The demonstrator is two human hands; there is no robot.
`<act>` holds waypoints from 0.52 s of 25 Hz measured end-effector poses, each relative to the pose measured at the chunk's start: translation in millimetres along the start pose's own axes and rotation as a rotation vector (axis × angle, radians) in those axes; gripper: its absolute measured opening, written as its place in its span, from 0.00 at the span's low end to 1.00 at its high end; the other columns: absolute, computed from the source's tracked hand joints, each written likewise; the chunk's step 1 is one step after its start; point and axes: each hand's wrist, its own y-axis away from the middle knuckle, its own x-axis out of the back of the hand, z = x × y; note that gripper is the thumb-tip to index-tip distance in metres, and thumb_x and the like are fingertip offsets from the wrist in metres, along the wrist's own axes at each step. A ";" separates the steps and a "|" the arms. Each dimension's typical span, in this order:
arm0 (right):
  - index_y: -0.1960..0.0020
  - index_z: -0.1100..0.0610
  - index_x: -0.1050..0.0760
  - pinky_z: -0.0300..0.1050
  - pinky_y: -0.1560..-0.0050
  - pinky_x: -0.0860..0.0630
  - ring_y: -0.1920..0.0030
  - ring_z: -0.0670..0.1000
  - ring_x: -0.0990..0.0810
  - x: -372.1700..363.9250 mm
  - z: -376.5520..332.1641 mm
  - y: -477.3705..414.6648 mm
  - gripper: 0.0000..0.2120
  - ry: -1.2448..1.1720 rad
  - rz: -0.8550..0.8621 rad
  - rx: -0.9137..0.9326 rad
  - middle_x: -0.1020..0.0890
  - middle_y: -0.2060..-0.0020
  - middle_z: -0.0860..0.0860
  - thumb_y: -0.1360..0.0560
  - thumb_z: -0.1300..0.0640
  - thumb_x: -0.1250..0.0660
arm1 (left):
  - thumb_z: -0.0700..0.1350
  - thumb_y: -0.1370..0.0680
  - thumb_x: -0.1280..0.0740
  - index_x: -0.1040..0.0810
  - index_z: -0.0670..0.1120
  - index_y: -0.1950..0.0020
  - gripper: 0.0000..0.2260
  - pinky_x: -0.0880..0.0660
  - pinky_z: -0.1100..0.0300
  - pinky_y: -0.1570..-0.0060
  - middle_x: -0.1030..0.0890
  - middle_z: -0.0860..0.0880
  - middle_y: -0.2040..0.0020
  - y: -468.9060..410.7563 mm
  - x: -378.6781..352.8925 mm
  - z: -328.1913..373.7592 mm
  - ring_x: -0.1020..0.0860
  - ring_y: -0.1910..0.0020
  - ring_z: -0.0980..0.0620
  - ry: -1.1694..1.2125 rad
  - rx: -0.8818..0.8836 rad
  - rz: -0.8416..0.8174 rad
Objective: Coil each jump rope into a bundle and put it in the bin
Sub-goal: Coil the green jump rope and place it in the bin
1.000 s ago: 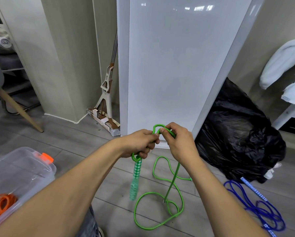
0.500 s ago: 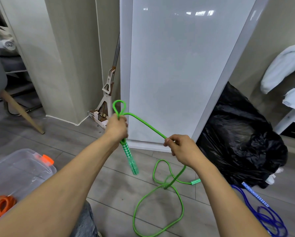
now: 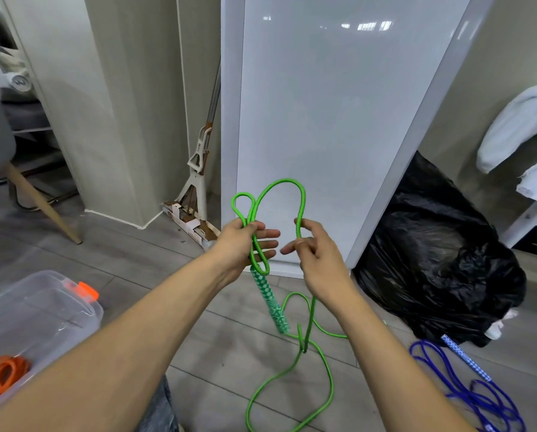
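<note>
Brought together since half a second earlier: left hand (image 3: pixel 245 244), then further out toward 10 o'clock, now at centre just beside right hand (image 3: pixel 318 257). Arched between them, a second and larger loop of green jump rope (image 3: pixel 303 198), in place of the straight diagonal span seen before.

Left: fingers extended toward 3 o'clock, thumb pressing the gathered strands against the palm. Small loop standing above the thumb toward 12 o'clock, another hanging below the palm toward 6 o'clock.

Right: thumb and forefinger pinching the far end of the large loop, remaining fingers loosely curled around nothing.

Patterned green handle (image 3: pixel 272 304) dangling from beneath the left hand toward 5 o'clock. Rest of the rope dropping from below the right hand toward 6 o'clock and lying in loose curves on grey floor (image 3: pixel 214 353).

Clear bin (image 3: pixel 58 294) at 8 o'clock, well apart from both hands, with coiled orange rope (image 3: pixel 4 374) inside. Blue jump rope (image 3: pixel 491 403) on the floor at 4 o'clock, just beside black bag (image 3: pixel 441 260) at 3 o'clock. Mop (image 3: pixel 198 160) leaning at 11 o'clock, beside white panel (image 3: pixel 323 120).
</note>
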 end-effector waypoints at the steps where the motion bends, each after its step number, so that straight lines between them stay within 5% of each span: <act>1: 0.39 0.51 0.30 0.36 0.63 0.33 0.70 0.36 0.25 -4.8 -1.1 2.2 0.09 -0.037 0.027 -0.015 0.14 0.57 0.46 0.17 0.61 0.42 | 0.40 0.15 0.46 0.31 0.40 0.48 0.07 0.19 0.46 0.53 0.17 0.36 0.49 1.6 -2.6 -1.7 0.17 0.54 0.37 -0.006 0.001 -0.006; 6: 0.52 0.49 0.23 0.41 0.62 0.24 0.63 0.41 0.17 -20.8 2.5 6.1 0.02 0.024 0.171 -0.036 0.14 0.63 0.45 0.21 0.55 0.33 | 0.39 0.16 0.43 0.27 0.39 0.48 0.07 0.18 0.53 0.64 0.17 0.38 0.50 6.5 -16.9 -14.6 0.16 0.60 0.44 -0.052 -0.014 -0.005; 10: 0.48 0.48 0.17 0.45 0.56 0.22 0.57 0.46 0.18 -21.8 0.5 8.3 0.06 0.148 0.157 -0.002 0.15 0.60 0.44 0.23 0.51 0.31 | 0.40 0.16 0.41 0.22 0.41 0.49 0.09 0.22 0.43 0.42 0.17 0.38 0.50 -1.3 -15.6 -21.8 0.18 0.48 0.38 -0.132 -0.044 -0.039; 13: 0.48 0.47 0.17 0.48 0.54 0.21 0.55 0.49 0.17 -21.9 2.2 8.0 0.07 0.219 0.089 0.052 0.14 0.59 0.44 0.23 0.51 0.33 | 0.41 0.17 0.40 0.20 0.43 0.50 0.09 0.23 0.44 0.43 0.17 0.39 0.50 -2.3 -9.5 -20.9 0.18 0.50 0.41 -0.278 -0.094 -0.082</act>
